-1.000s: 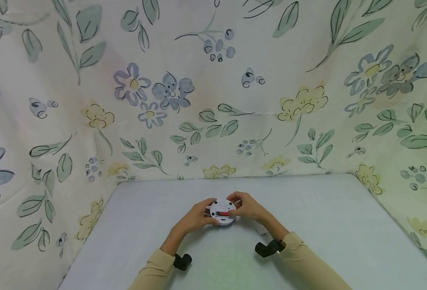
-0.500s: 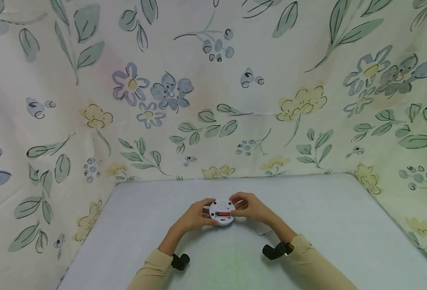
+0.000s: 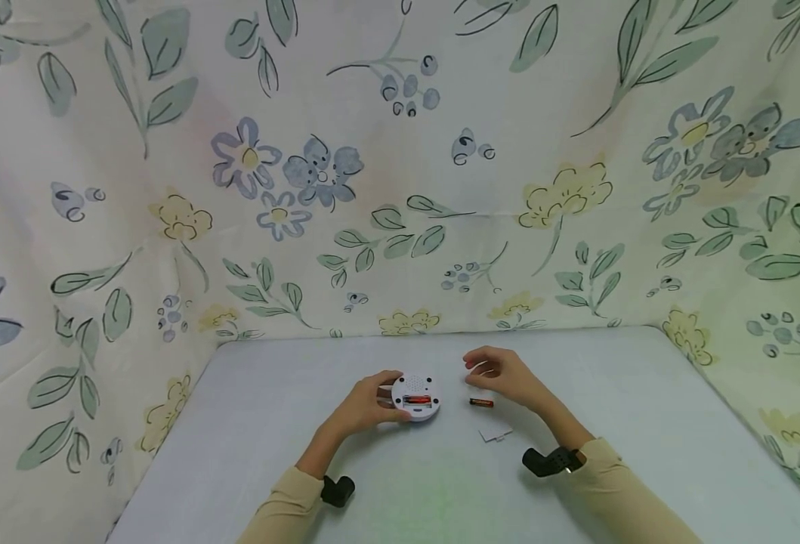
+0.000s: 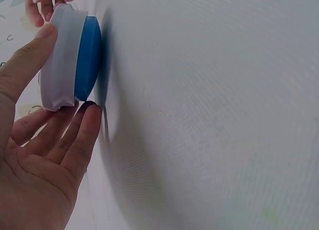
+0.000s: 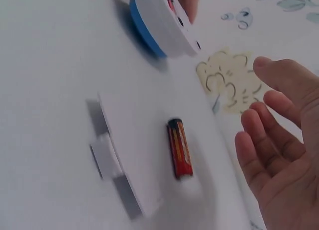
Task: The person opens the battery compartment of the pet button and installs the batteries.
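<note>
In the head view my left hand (image 3: 366,404) grips a round white device (image 3: 418,384) at its left side, thumb at the near edge. The device's underside faces up, with small holes, dark feet and an uncovered battery compartment in which a red battery (image 3: 417,400) shows. Its other face is blue, as the left wrist view shows, and the device (image 4: 62,60) sits between thumb and fingers. Off to the right, my right hand (image 3: 506,375) hovers with fingers loosely bent, holding nothing. Just below it lies a loose red-and-black battery (image 5: 180,149) on the table.
A thin white battery cover (image 5: 127,150) with a tab lies on the table near the loose battery. The pale table (image 3: 270,423) reaches back to a floral cloth (image 3: 400,189), which also hangs at both sides.
My right hand has let go of the device's right side and moved right. The loose battery and more of the cover now show. My left hand keeps its grip.
</note>
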Available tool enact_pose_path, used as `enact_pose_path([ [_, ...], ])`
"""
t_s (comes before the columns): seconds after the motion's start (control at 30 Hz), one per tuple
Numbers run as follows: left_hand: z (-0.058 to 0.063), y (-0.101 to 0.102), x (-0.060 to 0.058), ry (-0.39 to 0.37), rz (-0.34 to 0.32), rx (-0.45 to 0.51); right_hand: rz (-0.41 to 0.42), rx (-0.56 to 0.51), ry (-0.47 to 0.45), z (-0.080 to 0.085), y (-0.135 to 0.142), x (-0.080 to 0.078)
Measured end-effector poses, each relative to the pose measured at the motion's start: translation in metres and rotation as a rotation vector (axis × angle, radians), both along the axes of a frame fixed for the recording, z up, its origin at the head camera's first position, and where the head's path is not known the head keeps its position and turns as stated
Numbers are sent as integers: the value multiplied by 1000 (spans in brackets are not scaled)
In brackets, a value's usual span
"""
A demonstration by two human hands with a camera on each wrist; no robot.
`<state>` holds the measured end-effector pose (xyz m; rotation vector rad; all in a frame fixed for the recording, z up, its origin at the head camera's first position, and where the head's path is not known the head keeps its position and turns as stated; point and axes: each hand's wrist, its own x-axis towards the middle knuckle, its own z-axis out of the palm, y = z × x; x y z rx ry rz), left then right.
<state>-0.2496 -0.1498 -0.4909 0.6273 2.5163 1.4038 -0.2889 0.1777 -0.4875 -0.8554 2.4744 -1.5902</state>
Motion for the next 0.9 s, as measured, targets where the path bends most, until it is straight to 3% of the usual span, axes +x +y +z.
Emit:
enact_pose_path([
  [0.27,-1,0,0,-2,5,2,18,27,-3,-7,25,-1],
  [0.57,2,2,0,-6,8,-8,33,72,12,-12,37,8],
  [0.9,-2,0,-2,-6,14,-16,15,162,105,-21,38,16],
])
